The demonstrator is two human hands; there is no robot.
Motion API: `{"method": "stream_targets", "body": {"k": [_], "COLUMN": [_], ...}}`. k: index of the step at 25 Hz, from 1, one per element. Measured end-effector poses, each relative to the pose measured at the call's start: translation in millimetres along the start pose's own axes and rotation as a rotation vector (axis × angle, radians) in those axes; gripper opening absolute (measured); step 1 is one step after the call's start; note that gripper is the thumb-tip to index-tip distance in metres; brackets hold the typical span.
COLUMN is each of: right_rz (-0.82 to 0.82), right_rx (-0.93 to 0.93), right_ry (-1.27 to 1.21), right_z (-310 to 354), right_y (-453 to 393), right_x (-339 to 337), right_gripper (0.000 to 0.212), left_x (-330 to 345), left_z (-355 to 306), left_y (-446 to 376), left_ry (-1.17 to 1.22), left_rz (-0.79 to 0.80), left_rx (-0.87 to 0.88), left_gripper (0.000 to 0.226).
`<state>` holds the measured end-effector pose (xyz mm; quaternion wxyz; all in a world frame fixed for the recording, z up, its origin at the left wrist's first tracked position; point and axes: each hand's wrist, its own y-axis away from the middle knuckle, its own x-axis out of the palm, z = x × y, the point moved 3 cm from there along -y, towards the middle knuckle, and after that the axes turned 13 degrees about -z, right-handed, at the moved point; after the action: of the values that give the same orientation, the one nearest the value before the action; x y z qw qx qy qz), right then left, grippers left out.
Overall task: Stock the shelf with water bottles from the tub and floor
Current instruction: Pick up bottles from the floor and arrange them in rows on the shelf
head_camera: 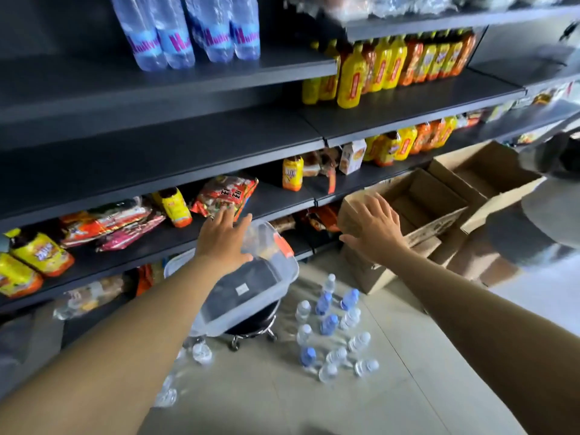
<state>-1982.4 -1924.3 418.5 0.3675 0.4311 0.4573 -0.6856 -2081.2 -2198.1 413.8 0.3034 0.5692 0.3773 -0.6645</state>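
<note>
We see our left hand [226,237] spread flat over the clear tub [266,277], fingers straight, tips toward the snack shelf [175,237]. Our right hand [375,229] hovers open before a cardboard box [417,202]. Small water bottles [329,324] stand on the floor below both palms.

Single head cam, wide-angle, looks forward and down past both outstretched arms. Left hand [224,237] and right hand [373,229] sit mid-frame, close to the lens. Beyond the grips: shelf [163,158], tilted by the head angle. Below the grips: floor [392,387]. No second view, no overlap.
</note>
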Motion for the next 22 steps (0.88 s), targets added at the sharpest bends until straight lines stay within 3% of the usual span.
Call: {"method": "stream_targets", "body": {"k": [4,6,11,13,22], "right_rz": [0.092,0.133,0.298,0.299,0.494], "right_rx": [0.031,-0.012,0.028,0.092,0.388], "right_ry": [-0.023,-0.011,-0.063,-0.150,-0.514], "right_z": [-67,-105,-193,-196,-267], "right_y": [43,63,66,70,148], "right_x": [47,71,155,172,482], "right_gripper": [0.080,0.078,0.077,0.076,0.079], "left_x": [74,113,244,264,553], "left_z": [-60,-88,-158,-169,-246], "left_y": [13,19,39,63,129], "left_ry": [0.080,0.121,0.282,0.347,0.521], "left_rz": [0.121,0.088,0.202,0.267,0.461], "left_rx": [0.024,0.049,-0.193,-0.283,-0.791], "left_gripper": [0.085,0.088,0.090,0.092,0.092]}}
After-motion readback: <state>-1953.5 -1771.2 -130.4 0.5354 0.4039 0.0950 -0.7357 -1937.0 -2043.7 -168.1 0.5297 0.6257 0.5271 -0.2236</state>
